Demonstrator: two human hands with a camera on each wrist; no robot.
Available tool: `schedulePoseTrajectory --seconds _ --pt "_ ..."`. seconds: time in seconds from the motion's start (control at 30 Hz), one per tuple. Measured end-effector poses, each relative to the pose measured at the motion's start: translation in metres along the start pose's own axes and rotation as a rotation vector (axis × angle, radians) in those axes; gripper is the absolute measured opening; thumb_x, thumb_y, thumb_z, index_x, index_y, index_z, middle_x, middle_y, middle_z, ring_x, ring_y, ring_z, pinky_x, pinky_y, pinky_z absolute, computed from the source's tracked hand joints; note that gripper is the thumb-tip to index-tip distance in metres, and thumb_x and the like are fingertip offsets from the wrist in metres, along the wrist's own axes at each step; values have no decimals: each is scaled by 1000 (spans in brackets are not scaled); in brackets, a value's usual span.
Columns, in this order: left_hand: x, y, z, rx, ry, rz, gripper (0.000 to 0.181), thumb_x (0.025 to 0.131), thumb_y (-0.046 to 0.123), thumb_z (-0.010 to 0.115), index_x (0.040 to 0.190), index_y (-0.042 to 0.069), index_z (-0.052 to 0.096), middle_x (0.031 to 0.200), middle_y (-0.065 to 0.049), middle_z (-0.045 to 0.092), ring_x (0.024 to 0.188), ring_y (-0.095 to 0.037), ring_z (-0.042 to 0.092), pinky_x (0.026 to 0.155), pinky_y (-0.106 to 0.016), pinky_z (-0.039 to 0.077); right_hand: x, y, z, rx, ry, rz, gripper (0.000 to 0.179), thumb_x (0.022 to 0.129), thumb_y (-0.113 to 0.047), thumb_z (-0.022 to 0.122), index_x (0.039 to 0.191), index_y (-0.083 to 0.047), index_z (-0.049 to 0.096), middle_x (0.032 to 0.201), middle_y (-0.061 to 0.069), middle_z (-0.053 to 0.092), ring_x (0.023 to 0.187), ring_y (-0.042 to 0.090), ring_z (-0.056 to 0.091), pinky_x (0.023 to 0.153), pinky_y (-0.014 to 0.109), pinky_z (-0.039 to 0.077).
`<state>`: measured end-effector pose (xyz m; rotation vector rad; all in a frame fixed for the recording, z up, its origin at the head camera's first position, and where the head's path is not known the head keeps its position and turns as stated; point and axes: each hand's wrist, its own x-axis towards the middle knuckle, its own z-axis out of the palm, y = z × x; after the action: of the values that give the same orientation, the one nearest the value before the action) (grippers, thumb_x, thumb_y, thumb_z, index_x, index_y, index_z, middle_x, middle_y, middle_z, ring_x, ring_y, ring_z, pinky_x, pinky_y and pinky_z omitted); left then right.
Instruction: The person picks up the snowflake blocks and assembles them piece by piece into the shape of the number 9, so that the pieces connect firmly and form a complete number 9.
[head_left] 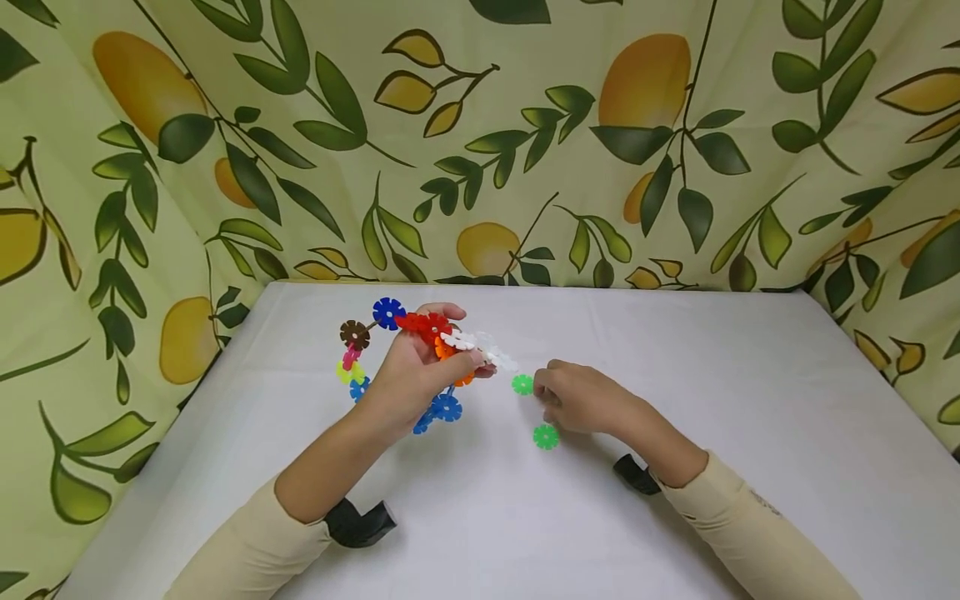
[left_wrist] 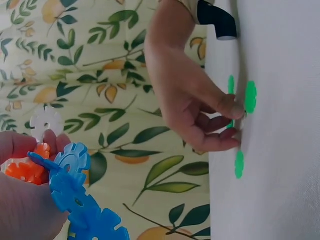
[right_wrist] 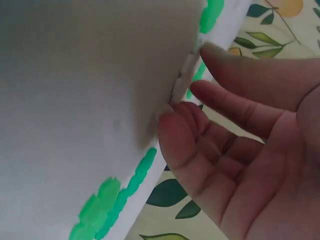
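Note:
My left hand (head_left: 408, 375) grips a looped chain of interlocking snowflake discs (head_left: 388, 313), held up over the table. Red, orange, white, brown, pink, yellow and several blue discs make up the chain. White discs (head_left: 498, 354) trail from it past the thumb, toward the right hand. Low at the table, my right hand (head_left: 588, 398) has its fingers curled. Its thumb and fingertips pinch a pale disc (right_wrist: 184, 75), seen edge-on in the right wrist view and hidden in the head view. Green discs (head_left: 546, 437) lie around these fingertips, some partly behind the hand.
A white cloth covers the table (head_left: 480, 517). Curtains printed with fruit and leaves (head_left: 487, 167) rise behind it and at both sides. Black wrist devices (head_left: 360, 523) stick out below the beige sleeves (head_left: 247, 533).

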<state>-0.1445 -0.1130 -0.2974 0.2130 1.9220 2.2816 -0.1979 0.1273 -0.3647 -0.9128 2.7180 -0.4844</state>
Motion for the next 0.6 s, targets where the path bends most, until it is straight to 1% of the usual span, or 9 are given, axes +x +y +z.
schedulePoseTrajectory --seconds 0.07,0.13,0.27,0.4,0.47,0.5,0.53,0.6 --pt "-1 1 1 0 4 -5 54 92 -8 65 137 9 40 120 -22 60 94 -32 72 90 -36 54 -1 3 -2 24 -29 8 20 83 3 78 96 -6 66 85 -1 54 76 14 50 69 30 46" --pt "-1 1 1 -1 -3 2 55 91 -8 66 137 9 40 119 -22 60 94 -32 72 89 -37 54 -1 7 -3 27 -51 13 17 85 3 75 93 -8 65 84 -1 52 76 15 49 69 30 46" --pt "-3 2 0 10 -29 32 56 90 -7 69 136 9 40 116 -21 61 94 -31 72 89 -37 55 -1 11 -3 27 -68 25 17 88 0 72 87 -10 58 82 -2 52 74 15 48 69 31 44" --pt "-6 3 -2 32 -46 64 57 89 -6 70 135 10 41 115 -20 61 97 -30 71 88 -36 56 -2 12 -7 94 -83 21 20 91 -4 70 87 -12 53 77 -2 52 69 14 47 64 30 41" --pt "-8 4 -2 34 -50 83 56 89 -6 70 134 10 41 116 -20 60 98 -30 70 88 -36 55 -5 10 -11 197 -46 -17 21 92 -5 70 87 -12 52 72 -2 53 65 13 49 60 28 42" --pt "-8 4 -2 28 -55 96 56 89 -7 69 134 10 41 116 -21 60 98 -30 70 89 -37 55 -7 8 -15 266 0 -45 20 93 -4 71 88 -12 52 71 -1 54 63 13 51 58 28 44" --pt "-8 4 -1 21 -57 110 55 89 -7 69 134 10 41 116 -21 60 98 -31 71 89 -37 55 -9 6 -18 341 65 -84 20 93 -3 71 89 -11 53 71 -1 55 62 13 53 58 28 47" --pt "-7 3 -1 15 -56 147 55 89 -8 68 134 8 40 116 -22 60 97 -31 71 89 -38 55 -15 -2 -25 523 208 -184 17 92 1 70 93 -7 56 74 4 59 62 16 59 58 29 53"
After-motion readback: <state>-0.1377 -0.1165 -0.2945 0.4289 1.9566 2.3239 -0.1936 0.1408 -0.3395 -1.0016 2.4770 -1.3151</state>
